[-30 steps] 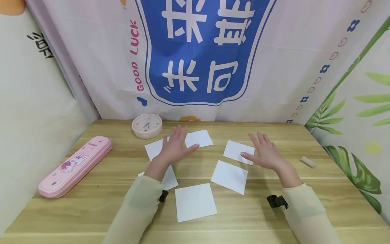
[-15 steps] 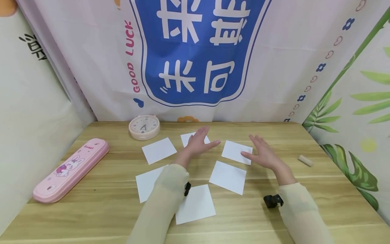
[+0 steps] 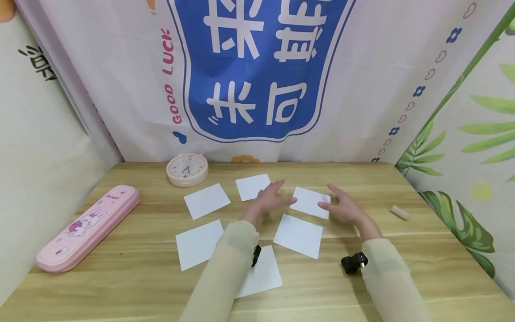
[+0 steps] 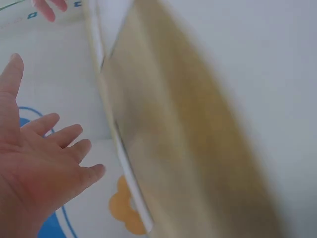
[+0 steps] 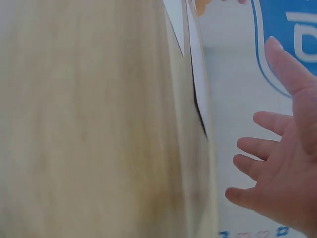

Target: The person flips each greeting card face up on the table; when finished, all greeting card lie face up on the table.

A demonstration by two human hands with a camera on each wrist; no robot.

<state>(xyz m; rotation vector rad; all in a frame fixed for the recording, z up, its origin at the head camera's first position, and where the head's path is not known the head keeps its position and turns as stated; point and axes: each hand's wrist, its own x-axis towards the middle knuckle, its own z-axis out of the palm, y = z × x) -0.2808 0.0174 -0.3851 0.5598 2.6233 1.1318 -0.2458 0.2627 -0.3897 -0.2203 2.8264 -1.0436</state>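
Observation:
Several white paper cards lie in a ring on the wooden table. My left hand (image 3: 270, 200) hovers between the back middle card (image 3: 251, 186) and the back right card (image 3: 309, 202), holding nothing. In the left wrist view its fingers (image 4: 67, 136) are spread. My right hand (image 3: 344, 205) is over the right edge of the back right card, thumb toward the left hand, and it too holds nothing. The right wrist view shows its fingers (image 5: 257, 148) apart. My left forearm partly covers the front card (image 3: 263, 277). A right card (image 3: 298, 235) lies between the two arms.
Two more cards lie left, an upper left card (image 3: 207, 201) and a lower left card (image 3: 197, 243). A round clock (image 3: 187, 170) sits at the back. A pink pencil case (image 3: 88, 228) lies far left, a small beige block (image 3: 400, 212) far right. Printed cloth (image 3: 132, 89) borders the table (image 3: 120, 286).
My left hand has moved right from the upper left card, nearing the right hand, and uncovered the left cards. The right hand stays over the same card. The cards lie as before.

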